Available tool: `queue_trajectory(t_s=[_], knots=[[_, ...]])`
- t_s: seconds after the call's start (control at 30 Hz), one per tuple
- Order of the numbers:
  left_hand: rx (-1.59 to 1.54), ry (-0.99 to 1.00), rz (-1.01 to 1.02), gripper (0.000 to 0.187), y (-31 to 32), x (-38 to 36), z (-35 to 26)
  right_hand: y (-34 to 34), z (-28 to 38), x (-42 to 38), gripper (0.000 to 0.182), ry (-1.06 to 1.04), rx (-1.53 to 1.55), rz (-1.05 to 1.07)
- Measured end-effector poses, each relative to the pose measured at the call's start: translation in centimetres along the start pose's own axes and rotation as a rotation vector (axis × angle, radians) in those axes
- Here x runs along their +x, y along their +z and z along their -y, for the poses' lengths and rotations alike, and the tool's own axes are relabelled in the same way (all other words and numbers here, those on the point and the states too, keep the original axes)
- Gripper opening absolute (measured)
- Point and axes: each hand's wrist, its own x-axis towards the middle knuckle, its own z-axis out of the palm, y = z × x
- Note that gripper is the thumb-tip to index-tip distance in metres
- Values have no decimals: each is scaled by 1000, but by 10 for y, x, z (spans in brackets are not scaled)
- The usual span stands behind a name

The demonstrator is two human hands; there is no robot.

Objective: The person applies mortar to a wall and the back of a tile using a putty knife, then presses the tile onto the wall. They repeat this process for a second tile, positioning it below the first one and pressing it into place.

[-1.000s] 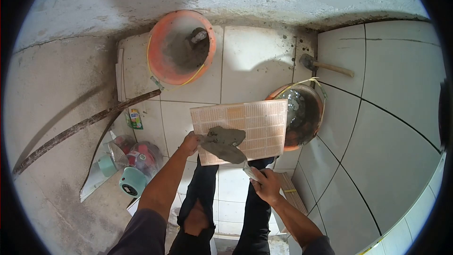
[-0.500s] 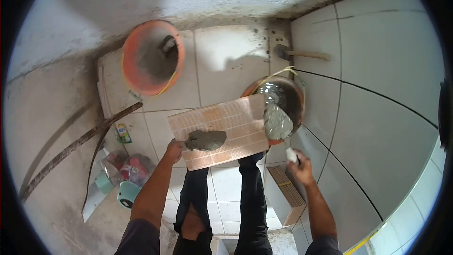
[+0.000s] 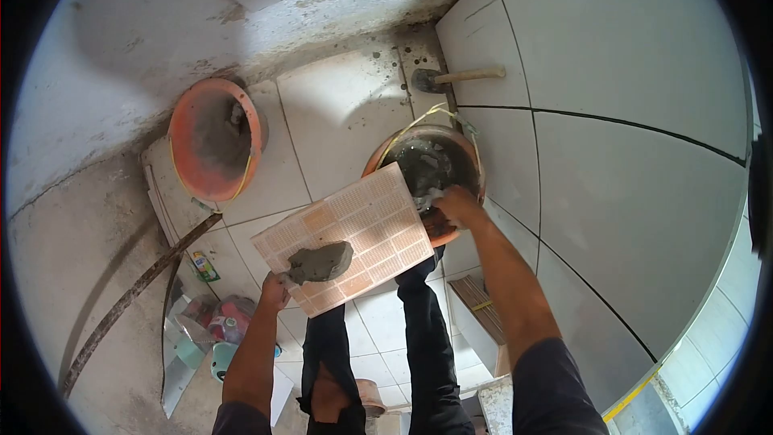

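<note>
My left hand (image 3: pixel 275 293) grips the left edge of a tile (image 3: pixel 372 217), ribbed back facing up and tilted above my legs. A lump of grey mortar (image 3: pixel 322 263) sits on the tile's lower left part. My right hand (image 3: pixel 459 208) is down in an orange bucket (image 3: pixel 372 164) of wet grey mortar (image 3: pixel 431 163), closed on a trowel (image 3: pixel 433 195) by its pale handle. The trowel's blade is mostly hidden in the bucket. The tile's right edge overlaps the bucket's near left rim.
A second orange bucket (image 3: pixel 181 149) with dry grey powder stands at the left. A hammer (image 3: pixel 459 76) leans by the right wall. Stacked tiles (image 3: pixel 477 306) are beside my right leg. A long strip (image 3: pixel 137 283) slants at the left, near plastic bags (image 3: pixel 229 321).
My right hand has moved up and left into the bucket, taking the mortar-laden trowel down with it. The tile has tilted more, and the view has turned.
</note>
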Motion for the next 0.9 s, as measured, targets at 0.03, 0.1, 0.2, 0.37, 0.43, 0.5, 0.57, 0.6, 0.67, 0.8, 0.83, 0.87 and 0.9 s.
queue_trajectory(t_s=[0.03, 0.1, 0.2, 0.37, 0.43, 0.5, 0.57, 0.6, 0.67, 0.8, 0.83, 0.87, 0.9], knots=[[19, -26, -60, 19, -4, 1, 3, -4, 4, 9, 37, 4, 2, -5], [47, -51, -123, 19, -7, 2, 3, -10, 18, 25, 39, 476, 591, 246], [-11, -27, -25, 19, 6, -11, -6, -27, 25, 4, 44, 534, 770, 158], [74, -35, -61, 18, -19, 10, 13, -15, 25, -1, 47, 495, 666, 8], [93, -58, -127, 18, 4, -6, -1, -18, 25, -5, 50, 521, 697, -11], [87, -69, -203, 18, 10, -12, -10, -21, 22, -13, 51, 453, 751, -47], [69, -114, -178, 18, 9, -12, -8, -17, 16, -25, 52, 433, 815, -54], [70, -123, -173, 18, 14, -15, -8, -14, 13, -34, 53, 411, 881, -66], [-2, -43, -115, 20, 26, -20, -14, -12, 12, -41, 53, 395, 875, -91], [39, -60, -35, 20, -12, 8, 6, 0, 9, -51, 57, 310, 951, -149], [14, -26, -42, 20, -7, 7, 8, 7, 5, -55, 57, 291, 995, -197], [-11, 5, -47, 21, -3, 7, 9, 13, -1, -57, 57, 289, 990, -197], [-15, 5, -46, 21, -1, 4, 6, 17, -6, -58, 57, 259, 932, -243]])
